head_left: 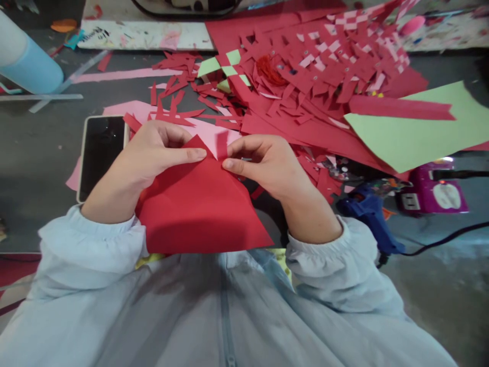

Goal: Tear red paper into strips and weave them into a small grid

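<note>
Above a dark table [38, 148], left fingers [187, 155] pinch a red sheet [198, 204], right fingers [242, 166] a small red strip [222, 143].

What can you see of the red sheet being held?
The red sheet looks like matte paper, slightly creased. It spreads in front of the pale jacket, one pointed corner at the top and another at lower right. The left hand pinches it near the top point; the right hand pinches at its upper right edge.

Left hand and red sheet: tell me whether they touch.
Touching. The head view shows it: the left hand has its thumb lying on the red sheet, near the top corner.
</note>
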Demonstrator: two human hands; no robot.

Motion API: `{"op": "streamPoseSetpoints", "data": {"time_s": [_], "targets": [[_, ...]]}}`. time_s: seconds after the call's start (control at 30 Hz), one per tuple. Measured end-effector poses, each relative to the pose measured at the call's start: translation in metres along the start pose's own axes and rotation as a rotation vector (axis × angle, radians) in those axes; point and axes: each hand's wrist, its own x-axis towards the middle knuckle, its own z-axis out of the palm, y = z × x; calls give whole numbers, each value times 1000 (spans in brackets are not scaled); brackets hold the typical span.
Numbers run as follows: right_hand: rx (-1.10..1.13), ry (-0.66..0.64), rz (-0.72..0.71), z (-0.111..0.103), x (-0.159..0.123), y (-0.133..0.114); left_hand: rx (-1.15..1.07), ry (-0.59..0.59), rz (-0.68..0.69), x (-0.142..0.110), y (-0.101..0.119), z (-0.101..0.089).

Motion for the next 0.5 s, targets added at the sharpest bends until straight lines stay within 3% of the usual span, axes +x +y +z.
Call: {"op": "streamPoseSetpoints", "data": {"time_s": [0.23,0.5], "targets": [[26,-17,78,0,-1,-3,148,-130,-13,1,5,-4],[50,26,97,3,-3,0,229,-142,-51,0,8,-6]]}}
